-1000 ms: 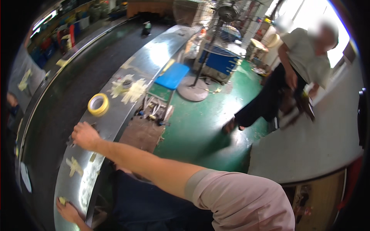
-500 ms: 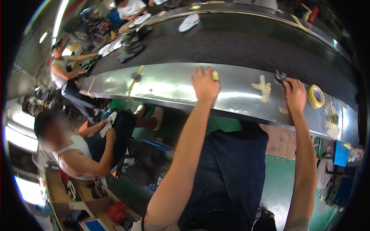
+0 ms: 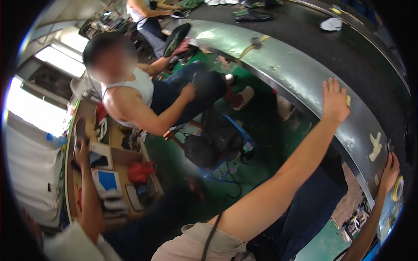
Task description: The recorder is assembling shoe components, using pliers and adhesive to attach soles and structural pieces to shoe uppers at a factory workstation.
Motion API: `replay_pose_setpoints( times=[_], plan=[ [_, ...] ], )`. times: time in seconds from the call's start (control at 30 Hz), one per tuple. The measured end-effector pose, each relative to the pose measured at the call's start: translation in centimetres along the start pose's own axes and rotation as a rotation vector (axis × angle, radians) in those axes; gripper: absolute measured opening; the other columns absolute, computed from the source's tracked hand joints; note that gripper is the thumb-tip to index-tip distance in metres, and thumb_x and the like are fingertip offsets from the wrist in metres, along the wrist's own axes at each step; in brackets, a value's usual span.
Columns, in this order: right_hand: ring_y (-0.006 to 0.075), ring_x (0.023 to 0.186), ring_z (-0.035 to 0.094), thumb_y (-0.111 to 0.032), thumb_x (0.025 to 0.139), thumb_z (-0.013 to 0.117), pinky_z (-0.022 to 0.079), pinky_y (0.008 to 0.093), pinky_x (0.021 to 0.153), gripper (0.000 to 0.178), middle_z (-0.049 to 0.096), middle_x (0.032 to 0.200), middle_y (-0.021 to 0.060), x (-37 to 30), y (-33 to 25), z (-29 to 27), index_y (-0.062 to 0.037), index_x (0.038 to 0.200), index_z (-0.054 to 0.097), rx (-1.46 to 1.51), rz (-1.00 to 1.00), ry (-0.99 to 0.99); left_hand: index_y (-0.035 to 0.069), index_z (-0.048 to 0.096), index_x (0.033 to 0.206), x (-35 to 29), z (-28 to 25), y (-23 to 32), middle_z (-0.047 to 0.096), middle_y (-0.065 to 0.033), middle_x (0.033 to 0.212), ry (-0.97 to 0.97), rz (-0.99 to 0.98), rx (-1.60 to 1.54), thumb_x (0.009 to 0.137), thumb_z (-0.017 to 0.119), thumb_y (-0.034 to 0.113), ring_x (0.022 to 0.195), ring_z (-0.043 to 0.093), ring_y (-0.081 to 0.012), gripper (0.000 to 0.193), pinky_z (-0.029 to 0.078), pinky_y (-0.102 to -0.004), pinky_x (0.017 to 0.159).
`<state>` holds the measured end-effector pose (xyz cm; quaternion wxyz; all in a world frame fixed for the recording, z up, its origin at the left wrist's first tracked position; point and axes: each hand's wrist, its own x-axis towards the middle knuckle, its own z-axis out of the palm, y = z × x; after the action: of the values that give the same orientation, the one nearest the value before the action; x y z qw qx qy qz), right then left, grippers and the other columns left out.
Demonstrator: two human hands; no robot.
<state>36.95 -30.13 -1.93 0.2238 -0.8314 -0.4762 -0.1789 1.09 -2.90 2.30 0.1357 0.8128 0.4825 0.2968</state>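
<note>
My left hand (image 3: 336,102) lies palm down on the metal edge strip (image 3: 300,74) of the bench, fingers stretched out. A small yellow piece (image 3: 348,101) shows at its thumb side; it looks like tape. Farther right, my right hand (image 3: 389,173) rests at the same strip with its fingers bent. From its fingertips sticks out the dark metal head of what look like pliers (image 3: 389,146); the rest is hidden by the hand. Crossed strips of pale tape (image 3: 375,146) are stuck to the metal between my hands. A yellow tape roll (image 3: 397,188) sits beside my right wrist.
At my left a seated person (image 3: 130,95) holds a dark shoe (image 3: 176,40). Another person's arm (image 3: 89,191) reaches into a wooden compartment box (image 3: 117,152). A black shoe (image 3: 252,16) and a white piece (image 3: 331,24) lie on the dark bench top (image 3: 300,37).
My view has swung left, so the bench appears farther right. The seated person now holds a dark shoe instead of a white piece. Another arm has appeared at the box. My hands stay on the strip.
</note>
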Motion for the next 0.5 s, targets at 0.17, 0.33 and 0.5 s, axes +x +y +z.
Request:
replay_pose_setpoints(
  times=[0.17, 0.33, 0.5],
  plan=[
    [0.0357, 0.132, 0.066, -0.042, 0.114, 0.055, 0.048, 0.0423, 0.114, 0.048, 0.072, 0.142, 0.0146, 0.0, 0.5, 0.8, -0.0051, 0.141, 0.071, -0.02, 0.008, -0.027, 0.005, 0.063, 0.145, 0.0, 0.2, -0.6, 0.042, -0.0275, 0.168, -0.008, 0.0, 0.012, 0.088, 0.081, 0.034, 0.162, 0.03, -0.0434, 0.067, 0.016, -0.0575, 0.136],
    [0.0357, 0.131, 0.066, -0.04, 0.114, 0.055, 0.048, 0.0427, 0.114, 0.046, 0.072, 0.141, 0.0143, -0.2, 0.2, 0.3, -0.0052, 0.14, 0.071, -0.043, 0.022, -0.044, 0.006, 0.06, 0.149, -0.3, -0.2, -0.5, 0.042, -0.0263, 0.168, -0.04, -0.002, 0.03, 0.088, 0.084, 0.038, 0.162, 0.03, -0.0422, 0.073, 0.017, -0.0566, 0.135],
    [0.0366, 0.129, 0.067, -0.039, 0.114, 0.056, 0.049, 0.0432, 0.111, 0.044, 0.073, 0.139, 0.0145, -0.5, -0.6, -0.2, -0.0049, 0.137, 0.072, -0.075, 0.033, -0.005, 0.007, 0.059, 0.151, -0.3, -0.5, 0.0, 0.041, -0.0261, 0.169, -0.08, 0.005, 0.028, 0.089, 0.083, 0.037, 0.162, 0.03, -0.0419, 0.074, 0.017, -0.0562, 0.136]
  ],
)
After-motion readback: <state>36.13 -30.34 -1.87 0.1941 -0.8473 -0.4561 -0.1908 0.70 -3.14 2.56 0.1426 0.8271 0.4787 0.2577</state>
